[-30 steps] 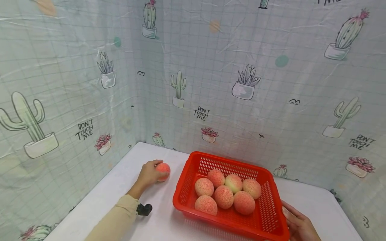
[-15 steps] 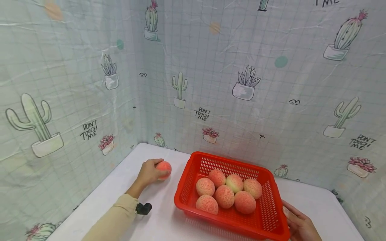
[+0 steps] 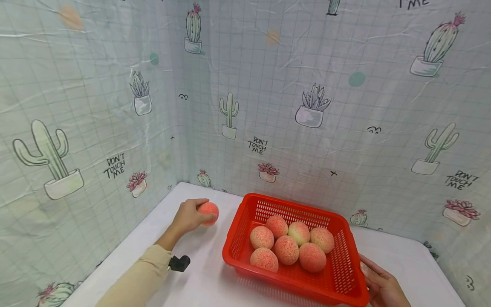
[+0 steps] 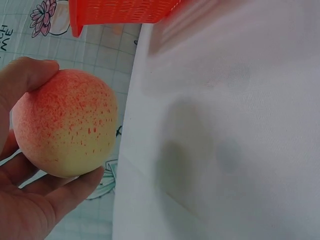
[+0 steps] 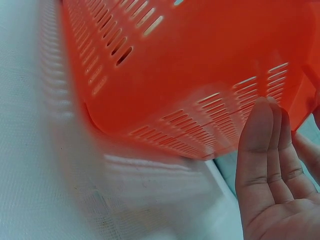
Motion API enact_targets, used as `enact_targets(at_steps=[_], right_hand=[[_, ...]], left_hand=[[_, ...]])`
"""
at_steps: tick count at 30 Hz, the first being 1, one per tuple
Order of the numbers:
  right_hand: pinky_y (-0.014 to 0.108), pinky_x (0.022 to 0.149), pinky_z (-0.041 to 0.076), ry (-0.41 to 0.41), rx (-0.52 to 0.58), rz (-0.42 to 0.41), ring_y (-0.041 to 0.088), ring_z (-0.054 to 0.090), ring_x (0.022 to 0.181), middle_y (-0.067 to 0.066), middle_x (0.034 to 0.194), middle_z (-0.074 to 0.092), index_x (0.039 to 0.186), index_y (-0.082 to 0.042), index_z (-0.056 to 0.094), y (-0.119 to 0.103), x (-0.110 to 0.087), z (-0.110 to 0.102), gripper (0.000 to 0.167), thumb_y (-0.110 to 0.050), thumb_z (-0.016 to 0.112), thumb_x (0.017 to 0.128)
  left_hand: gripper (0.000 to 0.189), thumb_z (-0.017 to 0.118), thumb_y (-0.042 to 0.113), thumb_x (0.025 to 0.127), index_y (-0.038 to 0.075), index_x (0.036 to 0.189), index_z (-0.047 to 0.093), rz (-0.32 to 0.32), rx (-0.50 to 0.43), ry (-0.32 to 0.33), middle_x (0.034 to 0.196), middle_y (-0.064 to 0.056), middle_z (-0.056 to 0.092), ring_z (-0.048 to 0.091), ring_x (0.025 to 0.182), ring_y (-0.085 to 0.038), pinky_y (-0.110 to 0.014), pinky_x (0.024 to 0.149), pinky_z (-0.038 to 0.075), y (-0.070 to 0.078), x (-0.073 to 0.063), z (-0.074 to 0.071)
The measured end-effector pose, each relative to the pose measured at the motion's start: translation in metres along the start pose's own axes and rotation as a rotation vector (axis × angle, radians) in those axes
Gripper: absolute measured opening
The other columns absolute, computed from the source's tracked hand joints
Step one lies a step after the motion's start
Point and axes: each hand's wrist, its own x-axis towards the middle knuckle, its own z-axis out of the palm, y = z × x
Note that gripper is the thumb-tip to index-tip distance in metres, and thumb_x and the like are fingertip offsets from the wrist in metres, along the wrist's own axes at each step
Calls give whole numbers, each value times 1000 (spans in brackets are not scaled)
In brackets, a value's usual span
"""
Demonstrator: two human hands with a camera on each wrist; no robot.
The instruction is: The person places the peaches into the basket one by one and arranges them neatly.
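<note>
A pink and yellow peach point(image 4: 67, 125) is gripped by my left hand point(image 3: 189, 216), with the thumb on one side and fingers on the other. In the left wrist view its shadow falls on the white table apart from it, so it is held off the surface. The red basket point(image 3: 293, 290) stands to the right and contains several peaches point(image 3: 286, 250). At the basket's right side is my right hand point(image 3: 383, 285). In the right wrist view its straight fingers point(image 5: 255, 145) touch the slotted outer wall; part of the thumb side is cut off by the frame.
The white table point(image 3: 205, 273) extends around the basket. A cactus-printed sheet point(image 3: 253, 102) forms walls behind and to the left, close to the table's edges. A small black device point(image 3: 179, 263) sits at the left wrist.
My left hand has risen slightly with the peach, which was lower near the table before. The right hand keeps its place at the basket; the head view has shifted a little.
</note>
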Motion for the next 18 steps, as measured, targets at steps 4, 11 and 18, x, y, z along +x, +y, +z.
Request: enact_targets(at_steps=[4,11,18], right_hand=[[53,104,56,4,4,-3,20,74,110,-19,109,75,101,-45,72,0,0,1,5,-42,68,100],[53,104,56,-3,5,-9,20,74,111,-19,110,75,105,-44,72,0,1,0,7,-42,69,100],[52,104,56,5,0,-12,19,74,109,-20,109,75,107,-44,71,0,1,-1,9,-43,70,99]], left_hand=[[59,84,23,85,4,138,67,-12,-6,-12,127,-17,73,68,106,-28,-45,89,62,7,-3,-3],[58,85,25,84,5,136,68,31,-10,-21,125,-14,75,68,101,-25,-42,85,62,15,-6,-7],[57,87,25,83,5,134,70,70,-27,-45,122,-13,75,68,97,-23,-38,81,61,25,-9,-8]])
